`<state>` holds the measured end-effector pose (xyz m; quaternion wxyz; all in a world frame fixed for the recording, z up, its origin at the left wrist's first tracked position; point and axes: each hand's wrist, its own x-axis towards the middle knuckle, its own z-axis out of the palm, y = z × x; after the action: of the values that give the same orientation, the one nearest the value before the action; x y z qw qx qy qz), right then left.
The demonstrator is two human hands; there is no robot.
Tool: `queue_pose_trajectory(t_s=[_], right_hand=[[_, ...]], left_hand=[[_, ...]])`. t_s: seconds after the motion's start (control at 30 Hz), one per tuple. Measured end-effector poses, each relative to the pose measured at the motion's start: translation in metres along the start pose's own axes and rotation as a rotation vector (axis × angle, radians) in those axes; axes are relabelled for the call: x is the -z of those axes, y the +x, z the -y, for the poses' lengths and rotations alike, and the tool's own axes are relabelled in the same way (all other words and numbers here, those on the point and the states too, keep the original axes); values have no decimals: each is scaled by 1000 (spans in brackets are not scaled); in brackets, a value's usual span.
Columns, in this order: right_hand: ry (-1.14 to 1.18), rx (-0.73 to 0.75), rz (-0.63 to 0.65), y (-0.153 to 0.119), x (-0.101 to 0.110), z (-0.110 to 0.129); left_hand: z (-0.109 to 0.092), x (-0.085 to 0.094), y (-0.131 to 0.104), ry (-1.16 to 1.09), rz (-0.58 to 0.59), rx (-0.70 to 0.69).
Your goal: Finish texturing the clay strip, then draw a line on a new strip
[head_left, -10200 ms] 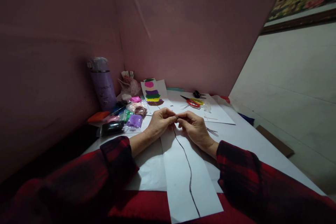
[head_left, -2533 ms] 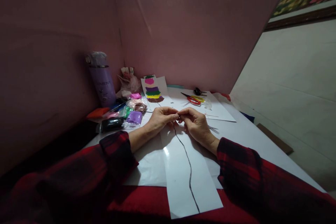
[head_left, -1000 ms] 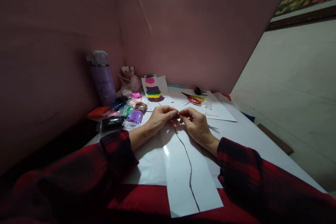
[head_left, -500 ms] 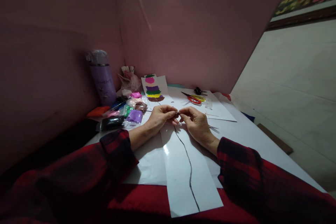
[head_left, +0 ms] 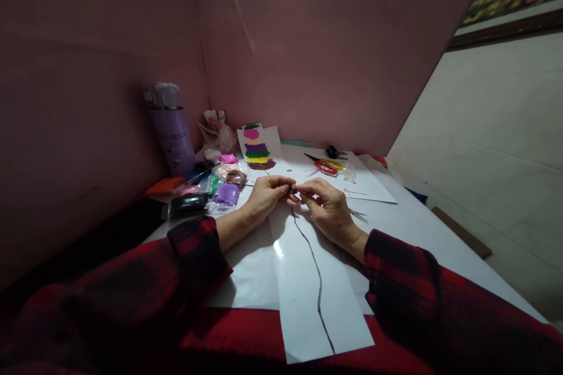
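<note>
My left hand (head_left: 267,196) is closed in a pinch on a small dark lump (head_left: 292,189), perhaps clay, mostly hidden by the fingertips. Thumb and forefinger of my right hand (head_left: 329,209) meet the same lump from the other side. Both hands are held over the upper part of a long white paper strip (head_left: 292,281). Down that strip runs a wavy dark line (head_left: 319,278), from below the fingers to near its bottom edge.
Left lie several bagged clay packs, among them purple (head_left: 226,194) and black (head_left: 188,206), before a purple bottle (head_left: 172,132). Behind my hands is a card with coloured bands (head_left: 257,152). Red-and-yellow-handled scissors (head_left: 325,166) and thin metal pieces (head_left: 358,214) lie right.
The fingertips and the small lump have shifted slightly to the left. My right forefinger has straightened a little towards my left hand. The paper strip stays put.
</note>
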<state>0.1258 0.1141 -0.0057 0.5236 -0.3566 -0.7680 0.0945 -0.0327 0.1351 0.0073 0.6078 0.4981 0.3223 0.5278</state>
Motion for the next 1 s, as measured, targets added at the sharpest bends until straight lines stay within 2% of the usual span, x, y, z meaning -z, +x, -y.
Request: queue_pose_trajectory(t_s=[0.2,0.43,0.77,1.0], right_hand=[[15,-63,-15,0,0,-1],[-111,-83,-10,0,2,-1],[-193,-36,-19,2,1,-1],[-145,-59,-17,2,1,-1]], left_hand=[[1,0,0,78,22,-66],[-2,-2,-1,30,30,18],[-3,-4,-2,-14,-1,27],[-1,2,-2,-7,88,31]])
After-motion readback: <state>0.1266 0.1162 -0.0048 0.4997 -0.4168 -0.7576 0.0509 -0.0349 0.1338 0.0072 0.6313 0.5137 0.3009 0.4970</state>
